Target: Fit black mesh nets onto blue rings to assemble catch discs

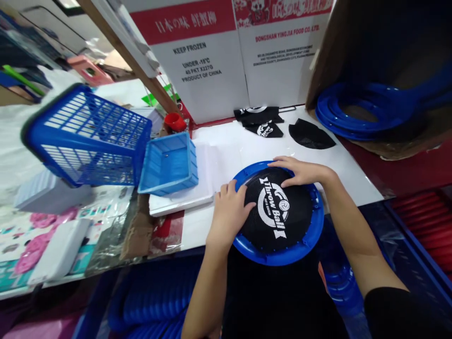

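A throw ball disc [256, 235] lies at the table's near edge: a round blue plastic ring with black mesh across it and white "Throw Ball" print. My left hand [229, 212] grips its left rim, fingers curled at the ring and thumb on the mesh. On the far right side, my right hand [298, 170] rests with fingers stretched over the rim and its thumb apart on the mesh. Behind the disc are a loose black mesh piece [310, 134] and some folded printed black mesh pieces [264, 130].
To the left stand a shallow blue tray [167, 188], a tilted blue basket [95, 155] and a red cup [175, 122]. White cartons [212, 89] wall off the back. Blue rings [363, 132] fill a box at right; more blue rings [158, 301] sit below the table.
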{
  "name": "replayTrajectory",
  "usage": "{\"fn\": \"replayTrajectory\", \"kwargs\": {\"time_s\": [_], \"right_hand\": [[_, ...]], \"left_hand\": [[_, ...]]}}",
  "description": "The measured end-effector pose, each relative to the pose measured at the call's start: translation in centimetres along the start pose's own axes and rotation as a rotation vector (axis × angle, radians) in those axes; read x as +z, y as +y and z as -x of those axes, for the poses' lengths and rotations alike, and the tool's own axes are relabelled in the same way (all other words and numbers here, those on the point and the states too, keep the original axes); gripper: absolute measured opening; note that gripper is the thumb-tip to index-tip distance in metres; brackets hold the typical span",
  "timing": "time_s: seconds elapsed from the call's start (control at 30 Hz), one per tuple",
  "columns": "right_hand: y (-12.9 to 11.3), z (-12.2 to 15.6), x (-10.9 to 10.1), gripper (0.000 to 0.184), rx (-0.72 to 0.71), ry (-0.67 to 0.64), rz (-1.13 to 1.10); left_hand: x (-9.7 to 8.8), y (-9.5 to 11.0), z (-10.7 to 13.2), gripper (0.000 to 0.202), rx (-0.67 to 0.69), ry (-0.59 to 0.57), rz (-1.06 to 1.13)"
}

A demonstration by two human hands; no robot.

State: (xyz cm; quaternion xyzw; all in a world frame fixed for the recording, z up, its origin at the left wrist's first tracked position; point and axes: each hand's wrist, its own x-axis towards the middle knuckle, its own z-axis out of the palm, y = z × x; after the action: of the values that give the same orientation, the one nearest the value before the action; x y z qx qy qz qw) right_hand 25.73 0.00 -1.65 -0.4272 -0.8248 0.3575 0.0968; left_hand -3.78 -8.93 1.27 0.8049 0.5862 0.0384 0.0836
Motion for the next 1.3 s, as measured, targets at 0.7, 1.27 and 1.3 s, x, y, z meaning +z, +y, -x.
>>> {"fn": "replayTrajectory", "kwargs": {"time_s": [0.7, 1.27, 1.3], "right_hand": [[-1.5, -1.1, 1.3, 0.026, -0.076, -0.004, 0.039], [-1.6, -2.2, 2.0, 0.016, -0.113, 0.047, 0.019], [-1.5, -2.1, 1.9, 0.014, -0.122, 0.051, 0.006]], "left_hand": [[3.2, -4.4, -4.0, 0.011, 0.336, -0.065, 0.463], [5.0, -3.1, -1.6, 0.011, 0.225, 0.379, 0.439], [4.9, -3.0, -1.6, 0.012, 0.208, 0.388, 0.449]]}}
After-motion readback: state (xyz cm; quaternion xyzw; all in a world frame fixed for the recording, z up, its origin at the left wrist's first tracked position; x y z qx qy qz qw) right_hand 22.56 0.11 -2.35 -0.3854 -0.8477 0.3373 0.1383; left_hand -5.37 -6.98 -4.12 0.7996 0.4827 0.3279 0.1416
